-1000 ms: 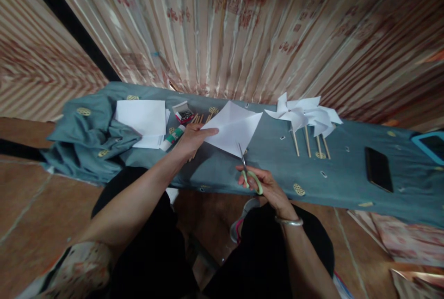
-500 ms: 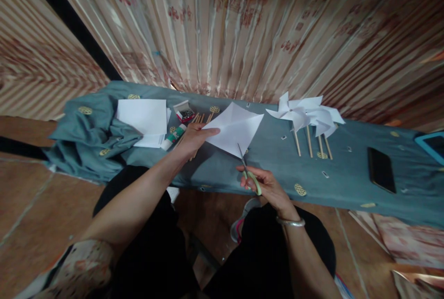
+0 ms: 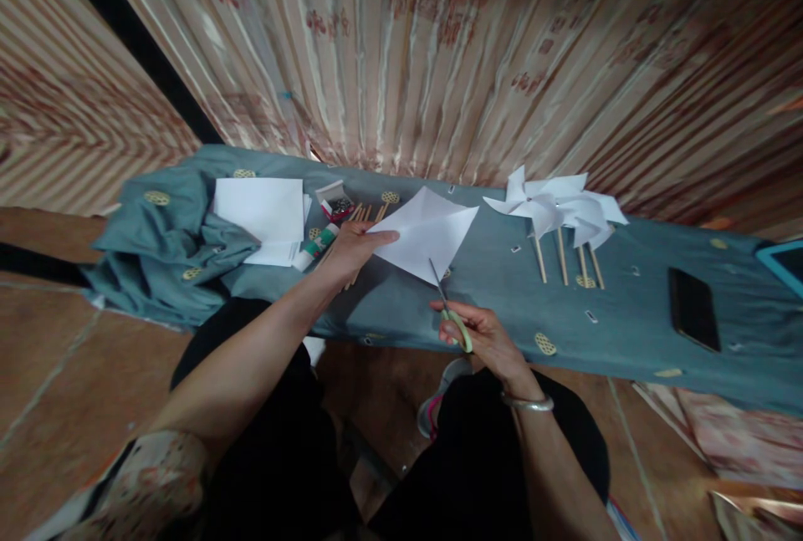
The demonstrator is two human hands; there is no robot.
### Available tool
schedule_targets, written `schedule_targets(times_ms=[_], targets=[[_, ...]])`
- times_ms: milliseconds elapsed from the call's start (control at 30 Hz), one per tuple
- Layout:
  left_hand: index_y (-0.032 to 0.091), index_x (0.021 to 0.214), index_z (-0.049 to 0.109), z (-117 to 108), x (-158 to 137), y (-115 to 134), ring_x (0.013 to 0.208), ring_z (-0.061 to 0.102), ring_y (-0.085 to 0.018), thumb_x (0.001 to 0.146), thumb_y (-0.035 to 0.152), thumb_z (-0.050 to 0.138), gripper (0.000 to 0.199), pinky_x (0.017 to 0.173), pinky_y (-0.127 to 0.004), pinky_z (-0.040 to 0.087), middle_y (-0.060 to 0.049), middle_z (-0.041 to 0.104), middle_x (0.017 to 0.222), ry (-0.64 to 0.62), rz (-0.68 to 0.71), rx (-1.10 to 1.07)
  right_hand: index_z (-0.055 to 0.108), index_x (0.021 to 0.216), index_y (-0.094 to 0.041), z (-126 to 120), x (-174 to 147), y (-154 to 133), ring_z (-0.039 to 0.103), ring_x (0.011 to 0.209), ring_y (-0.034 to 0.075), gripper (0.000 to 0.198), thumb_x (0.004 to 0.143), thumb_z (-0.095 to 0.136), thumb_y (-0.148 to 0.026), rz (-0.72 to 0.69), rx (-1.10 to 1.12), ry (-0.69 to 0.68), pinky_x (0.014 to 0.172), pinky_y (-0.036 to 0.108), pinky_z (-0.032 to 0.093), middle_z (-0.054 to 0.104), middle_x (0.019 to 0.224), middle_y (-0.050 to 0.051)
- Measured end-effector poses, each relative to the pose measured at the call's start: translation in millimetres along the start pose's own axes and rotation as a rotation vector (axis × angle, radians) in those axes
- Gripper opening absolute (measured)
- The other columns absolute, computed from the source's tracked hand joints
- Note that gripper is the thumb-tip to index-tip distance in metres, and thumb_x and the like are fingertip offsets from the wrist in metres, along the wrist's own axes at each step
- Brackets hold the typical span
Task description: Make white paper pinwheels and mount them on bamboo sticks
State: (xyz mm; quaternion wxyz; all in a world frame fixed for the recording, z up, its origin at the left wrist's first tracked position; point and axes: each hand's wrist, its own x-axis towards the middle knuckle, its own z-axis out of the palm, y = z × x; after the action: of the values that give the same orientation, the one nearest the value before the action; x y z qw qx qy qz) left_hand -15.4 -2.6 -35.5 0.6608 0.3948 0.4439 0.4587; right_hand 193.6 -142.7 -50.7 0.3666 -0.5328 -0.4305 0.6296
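Observation:
My left hand [image 3: 360, 247] pinches the left corner of a creased white paper square [image 3: 427, 232], thumb on top, and holds it above the cloth. In my right hand [image 3: 477, 330] is a pair of scissors [image 3: 457, 325] with pale green handles. Their blades reach up over the lower edge of the paper near its bottom corner. Whether the blades are apart is too fine to tell. Under and beside my left hand lie several wooden sticks [image 3: 362, 213] and a green-and-white glue stick [image 3: 315, 247].
A stack of white paper [image 3: 260, 211] lies left on the grey-green cloth [image 3: 489, 298], near a small open box of pins [image 3: 337, 202]. White paper pinwheels [image 3: 555, 202] on sticks lie to the right. Further right are a black phone [image 3: 693, 308] and a blue-edged device [image 3: 781, 263].
The view has shifted very slightly. My hands, the paper and the scissors keep nearly the same positions.

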Motion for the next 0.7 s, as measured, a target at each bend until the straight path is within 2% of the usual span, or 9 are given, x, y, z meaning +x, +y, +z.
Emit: schedule_targets(times_ms=[300, 400, 533, 700], targets=[[0.012, 0.071, 0.075, -2, 2, -4, 0.063, 0.066, -0.019, 0.042, 0.036, 0.088, 0.040, 0.067, -0.031, 0.050, -0.005, 0.073, 0.070, 0.014, -0.025, 0.077, 0.071, 0.105, -0.020, 3, 0, -4, 0.057, 0.059, 0.010, 0.050, 0.068, 0.078, -0.051, -0.013, -0.023, 0.021, 0.060, 0.026, 0.049, 0.064, 0.066, -0.001], [0.013, 0.074, 0.076, 1, -1, -4, 0.068, 0.066, -0.021, 0.043, 0.039, 0.088, 0.042, 0.070, -0.031, 0.051, -0.006, 0.074, 0.073, -0.023, -0.032, 0.109, 0.071, 0.105, -0.020, 4, 0, -5, 0.057, 0.061, 0.011, 0.049, 0.068, 0.077, -0.052, -0.028, -0.023, 0.011, 0.060, 0.026, 0.049, 0.064, 0.068, -0.001], [0.014, 0.074, 0.077, 5, -8, 1, 0.068, 0.066, -0.020, 0.045, 0.040, 0.087, 0.040, 0.068, -0.029, 0.050, -0.006, 0.074, 0.073, -0.061, -0.048, 0.160, 0.070, 0.106, -0.019, 4, 1, -4, 0.058, 0.060, 0.011, 0.052, 0.068, 0.076, -0.054, -0.029, -0.022, 0.020, 0.058, 0.026, 0.048, 0.064, 0.068, -0.001], [0.014, 0.070, 0.076, 7, -11, 4, 0.067, 0.065, -0.021, 0.043, 0.040, 0.087, 0.039, 0.064, -0.029, 0.050, -0.006, 0.074, 0.070, -0.022, -0.051, 0.169, 0.071, 0.105, -0.019, 5, 3, -1, 0.054, 0.057, 0.010, 0.051, 0.067, 0.077, -0.053, -0.034, -0.013, 0.045, 0.060, 0.027, 0.049, 0.062, 0.065, -0.002]])
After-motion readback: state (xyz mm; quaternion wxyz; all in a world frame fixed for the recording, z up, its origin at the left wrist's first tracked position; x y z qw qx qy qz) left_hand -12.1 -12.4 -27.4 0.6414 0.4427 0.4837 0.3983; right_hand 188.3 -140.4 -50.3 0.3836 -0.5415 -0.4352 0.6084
